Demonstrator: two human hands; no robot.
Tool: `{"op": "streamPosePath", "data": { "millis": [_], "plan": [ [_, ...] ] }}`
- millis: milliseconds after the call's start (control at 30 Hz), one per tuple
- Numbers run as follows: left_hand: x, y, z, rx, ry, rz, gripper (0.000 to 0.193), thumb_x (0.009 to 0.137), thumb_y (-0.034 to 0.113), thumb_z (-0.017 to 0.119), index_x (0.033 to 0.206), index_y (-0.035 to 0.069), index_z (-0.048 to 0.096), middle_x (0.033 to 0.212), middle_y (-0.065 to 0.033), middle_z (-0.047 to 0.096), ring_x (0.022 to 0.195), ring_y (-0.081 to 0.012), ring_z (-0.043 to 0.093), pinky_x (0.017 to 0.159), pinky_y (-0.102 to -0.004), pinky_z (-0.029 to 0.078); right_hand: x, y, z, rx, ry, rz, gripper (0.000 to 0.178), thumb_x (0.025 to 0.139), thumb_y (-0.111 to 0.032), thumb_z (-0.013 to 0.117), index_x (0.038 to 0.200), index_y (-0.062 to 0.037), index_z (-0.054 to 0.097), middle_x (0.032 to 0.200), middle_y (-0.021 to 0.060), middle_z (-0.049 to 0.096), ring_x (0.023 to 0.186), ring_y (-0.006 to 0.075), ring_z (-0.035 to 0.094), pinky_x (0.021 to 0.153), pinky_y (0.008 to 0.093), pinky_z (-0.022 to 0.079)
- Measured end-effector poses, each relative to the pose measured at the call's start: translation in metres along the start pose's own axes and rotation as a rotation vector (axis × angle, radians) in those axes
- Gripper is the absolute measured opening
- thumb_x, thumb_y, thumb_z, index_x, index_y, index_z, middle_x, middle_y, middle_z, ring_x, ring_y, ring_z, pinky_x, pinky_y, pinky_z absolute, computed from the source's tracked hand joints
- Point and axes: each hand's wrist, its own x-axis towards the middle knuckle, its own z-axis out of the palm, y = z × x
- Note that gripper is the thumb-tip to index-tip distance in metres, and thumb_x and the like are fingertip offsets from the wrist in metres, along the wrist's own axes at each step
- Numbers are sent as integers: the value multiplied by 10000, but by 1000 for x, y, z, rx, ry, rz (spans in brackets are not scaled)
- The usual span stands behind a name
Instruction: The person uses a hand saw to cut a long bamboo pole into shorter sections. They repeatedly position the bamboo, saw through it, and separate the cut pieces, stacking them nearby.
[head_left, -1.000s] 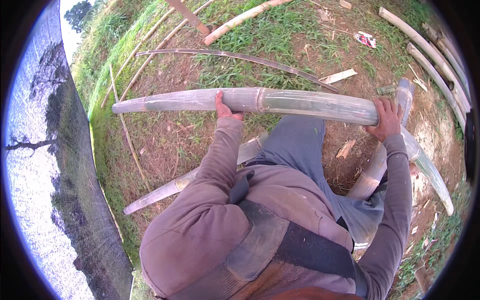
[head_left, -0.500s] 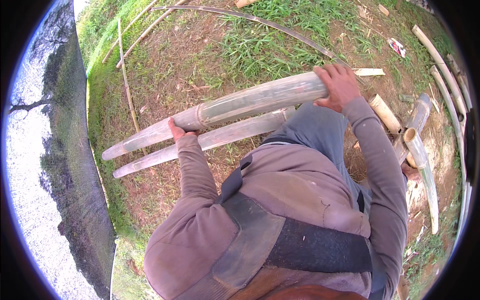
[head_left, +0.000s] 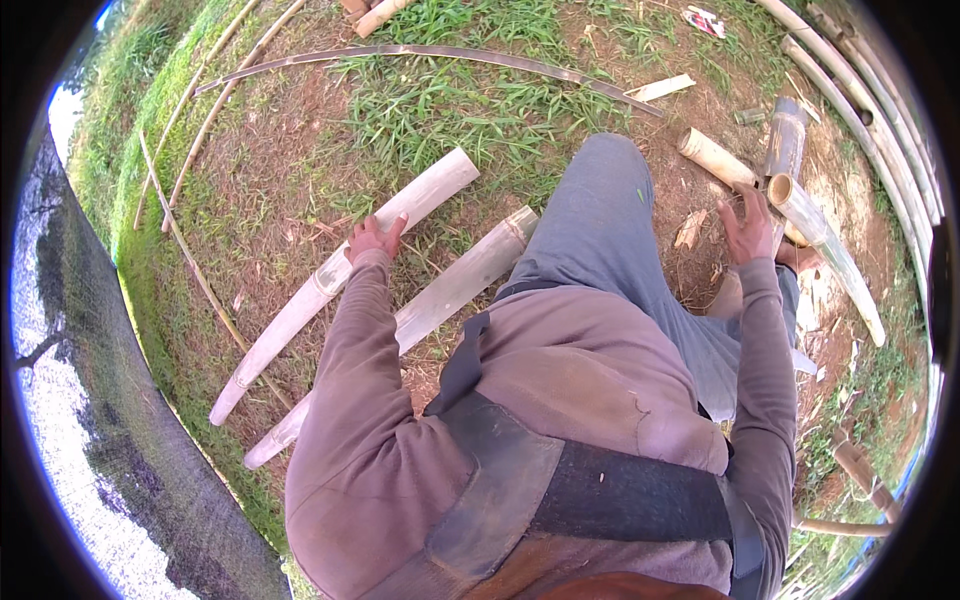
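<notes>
My left hand [head_left: 374, 240] grips a long bamboo pole section [head_left: 432, 192] from above, its fingers over the top and the thumb out to one side. This section slants from upper right to lower left on the ground. A second bamboo section [head_left: 470, 262] lies roughly parallel to it, nearer my body, partly hidden by my left arm. My right hand [head_left: 747, 228] is held with fingers apart and nothing in it, beyond my bent leg. Close to it are a short bamboo piece [head_left: 716, 157], a thick grey-green piece [head_left: 787, 135] and a hollow, open-ended piece [head_left: 830, 245].
Several long bamboo poles [head_left: 850, 85] lie along the right edge. A thin split strip [head_left: 480, 60] curves across the grass ahead. Thin sticks [head_left: 190, 255] lie at the left, beside a mesh net [head_left: 130, 420]. Pale chips are scattered on the soil.
The upper bamboo section came down to the left onto the ground. My right hand let go of its end and moved right, to the short pieces. The view has shifted.
</notes>
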Motion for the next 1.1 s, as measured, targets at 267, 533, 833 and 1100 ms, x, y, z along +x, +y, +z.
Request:
{"op": "streamPosePath", "data": {
  "millis": [267,533,833,1100],
  "plan": [
    [55,-25,19,-11,-95,202,1273,767,900,645,1519,-95,391,1515,-406,448,1429,-495,475,1186,-543,388,-213,72,-39,-135,-18,635,458,933,-364,770,1254,-45,700,1227,213,702,1143,425,676,970,485,543],
    [45,-59,51,312,-150,508,955,982,817,385,1587,83,466,1553,-345,464,1452,-495,448,1192,-536,372,-185,29,-30,-196,-63,709,437,947,-384,727,1265,-89,678,1252,137,663,1236,338,630,1099,478,445],
    [-2,190,84,-263,196,956,667,1016,506,626,1425,-15,559,1322,-272,622,1177,-424,601,996,-494,492,-189,41,-28,-179,-177,760,475,928,-443,710,1258,-103,675,1206,127,662,1193,320,648,1048,470,452],
    [-8,433,32,-438,95,1254,646,957,374,756,1422,-23,547,1243,-196,636,1079,-310,616,921,-447,516,-211,47,-24,-168,-123,802,449,928,-440,696,1217,-97,677,1208,127,659,1185,322,643,1025,476,452]
  ]
}}
